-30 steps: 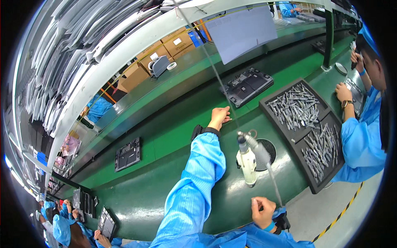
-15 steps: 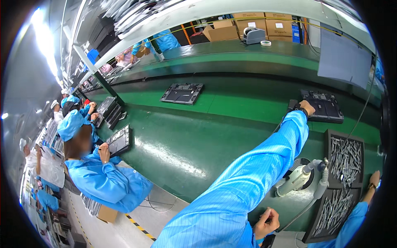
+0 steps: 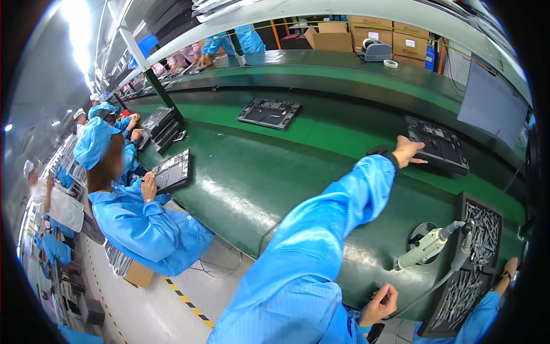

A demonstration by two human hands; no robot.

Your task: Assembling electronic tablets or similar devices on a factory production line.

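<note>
My left hand reaches far out to the right across the green bench, a black band on its wrist. Its fingers and thumb are closed on the near left edge of a black laptop base, whose inside faces up. My right hand rests low by the bench's near edge, fingers curled in; what they hold, if anything, is hidden. Beyond it, a cream electric screwdriver with a grey cable lies over a round perforated stand.
Two dark trays hold many long grey metal parts; a co-worker's hand is beside them. Another laptop base lies on the green belt. A co-worker at left handles an opened laptop. A white sheet hangs far right.
My left hand has come back toward me and left, and the laptop base has shifted with it, closer to the other base. My right hand stays by the bench edge. The view has turned slightly.
</note>
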